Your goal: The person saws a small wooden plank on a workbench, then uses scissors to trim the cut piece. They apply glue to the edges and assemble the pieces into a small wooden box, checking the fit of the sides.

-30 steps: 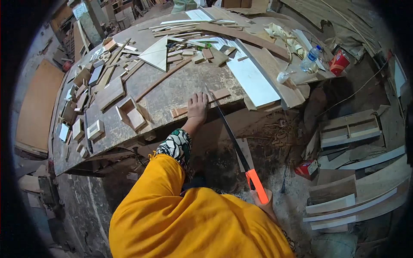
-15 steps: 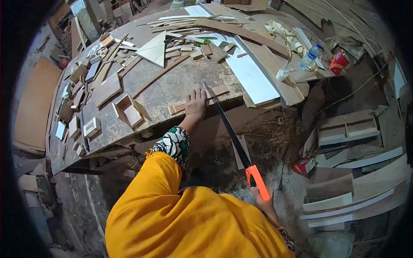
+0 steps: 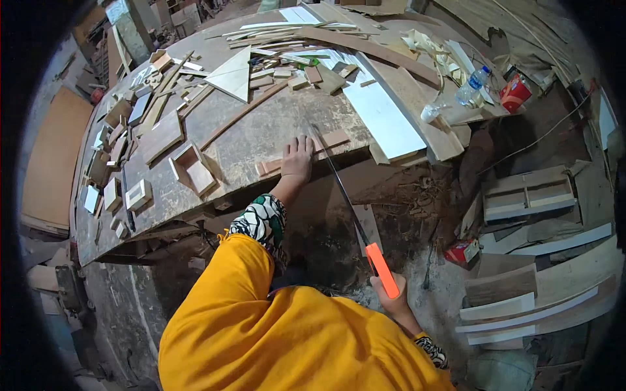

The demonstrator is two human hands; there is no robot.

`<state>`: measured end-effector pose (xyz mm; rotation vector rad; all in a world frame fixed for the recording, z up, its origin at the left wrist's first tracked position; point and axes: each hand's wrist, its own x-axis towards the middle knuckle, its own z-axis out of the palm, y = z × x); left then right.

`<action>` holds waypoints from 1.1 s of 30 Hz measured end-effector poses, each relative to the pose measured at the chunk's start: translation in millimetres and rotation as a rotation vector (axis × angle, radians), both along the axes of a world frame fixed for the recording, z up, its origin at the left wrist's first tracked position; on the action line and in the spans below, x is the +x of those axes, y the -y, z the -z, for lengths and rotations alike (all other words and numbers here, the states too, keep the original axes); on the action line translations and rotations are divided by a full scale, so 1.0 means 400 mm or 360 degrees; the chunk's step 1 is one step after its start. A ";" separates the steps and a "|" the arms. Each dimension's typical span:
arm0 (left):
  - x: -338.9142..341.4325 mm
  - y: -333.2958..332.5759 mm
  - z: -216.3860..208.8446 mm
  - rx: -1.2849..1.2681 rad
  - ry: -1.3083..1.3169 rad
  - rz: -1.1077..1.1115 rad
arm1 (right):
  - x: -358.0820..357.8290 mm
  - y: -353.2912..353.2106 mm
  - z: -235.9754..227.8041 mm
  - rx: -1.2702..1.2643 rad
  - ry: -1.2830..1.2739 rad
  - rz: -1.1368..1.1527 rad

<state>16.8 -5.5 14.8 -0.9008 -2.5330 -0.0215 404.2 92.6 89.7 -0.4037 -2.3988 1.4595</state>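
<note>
My left hand [image 3: 297, 161] lies with fingers stretched out over a narrow wooden strip [image 3: 336, 139] at the near edge of the workbench. The strip shows on both sides of that hand. My right hand [image 3: 391, 296] is wrapped round the orange handle of a handsaw [image 3: 383, 270], low and in front of my body. The dark blade slants up and left from the handle and crosses the strip just right of my left fingers, its tip over the bench top. How deep the teeth sit in the wood cannot be made out.
Open wooden boxes [image 3: 194, 171] and offcuts lie on the workbench [image 3: 261, 130] at left. A white board [image 3: 385, 120] lies right of the strip, near a plastic bottle [image 3: 473, 86] and a red container [image 3: 515, 93]. A wooden frame [image 3: 529, 195] and planks rest at lower right.
My right hand and the saw handle have shifted slightly up and left, and the blade has turned more edge-on. My left hand stays on the strip.
</note>
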 end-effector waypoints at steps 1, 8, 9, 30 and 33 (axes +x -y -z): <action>-0.004 -0.003 0.010 0.0060 0.0011 0.0010 | -0.006 -0.002 0.006 -0.0048 0.0019 0.0010; -0.004 -0.008 0.008 0.0329 0.0028 0.0069 | -0.103 0.000 0.064 -0.0069 -0.0233 0.0085; -0.004 -0.009 0.010 0.0256 0.0005 0.0043 | -0.088 -0.001 0.056 -0.0082 -0.0183 0.0070; -0.001 0.006 0.003 0.0069 -0.0014 0.0110 | -0.089 0.076 0.076 -0.0134 -0.0120 0.0135; -0.006 -0.006 0.008 0.0079 0.0016 0.0140 | -0.109 0.090 0.051 0.0110 -0.0123 0.0168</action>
